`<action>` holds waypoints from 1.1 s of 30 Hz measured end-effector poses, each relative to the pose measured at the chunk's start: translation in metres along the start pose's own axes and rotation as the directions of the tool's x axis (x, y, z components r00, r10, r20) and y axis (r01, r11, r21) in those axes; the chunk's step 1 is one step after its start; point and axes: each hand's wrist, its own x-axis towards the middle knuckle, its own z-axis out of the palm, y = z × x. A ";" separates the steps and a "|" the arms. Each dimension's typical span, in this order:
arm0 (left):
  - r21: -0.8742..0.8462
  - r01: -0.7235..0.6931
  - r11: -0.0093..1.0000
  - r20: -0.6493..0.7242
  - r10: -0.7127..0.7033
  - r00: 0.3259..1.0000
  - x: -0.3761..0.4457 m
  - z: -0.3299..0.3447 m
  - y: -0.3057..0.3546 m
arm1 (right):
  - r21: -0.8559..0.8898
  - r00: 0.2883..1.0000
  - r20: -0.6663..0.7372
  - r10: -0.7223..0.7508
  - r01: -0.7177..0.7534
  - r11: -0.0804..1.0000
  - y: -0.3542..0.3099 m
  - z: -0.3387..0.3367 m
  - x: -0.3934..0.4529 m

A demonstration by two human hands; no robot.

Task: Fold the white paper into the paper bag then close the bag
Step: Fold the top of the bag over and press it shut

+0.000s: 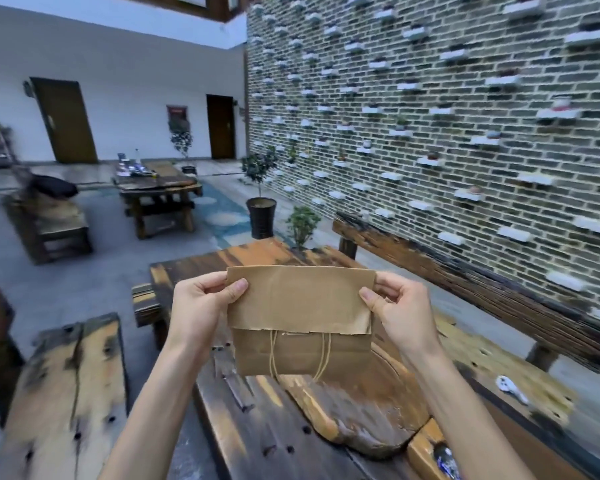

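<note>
- Standing over the wooden table [257, 438], we see its dark, knotted top run from the near edge to the far end
- We hold the paper bag [300, 320] upright in the air above the table's middle, its top flap folded down toward us, twine handles [323, 358] hanging below the flap
- Our left hand [201, 306] pinches the flap's left edge
- Our right hand [399, 310] pinches its right edge
- We cannot see the white paper
</note>
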 end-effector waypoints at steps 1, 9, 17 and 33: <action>-0.003 -0.002 1.000 -0.015 0.002 1.000 0.007 -0.010 0.000 | 0.009 1.000 0.010 0.000 0.000 1.000 0.001 0.013 0.005; -0.023 0.001 1.000 -0.068 -0.003 0.998 0.083 -0.079 -0.015 | 0.039 0.998 0.059 0.012 -0.014 0.999 0.012 0.112 0.060; -0.043 0.002 0.999 -0.057 -0.005 0.998 0.171 -0.133 -0.044 | 0.052 0.998 0.039 0.047 -0.049 0.997 0.031 0.199 0.122; -0.063 0.045 0.997 -0.086 -0.050 0.995 0.344 -0.189 -0.134 | -0.025 0.996 0.046 0.073 -0.072 0.997 0.109 0.337 0.248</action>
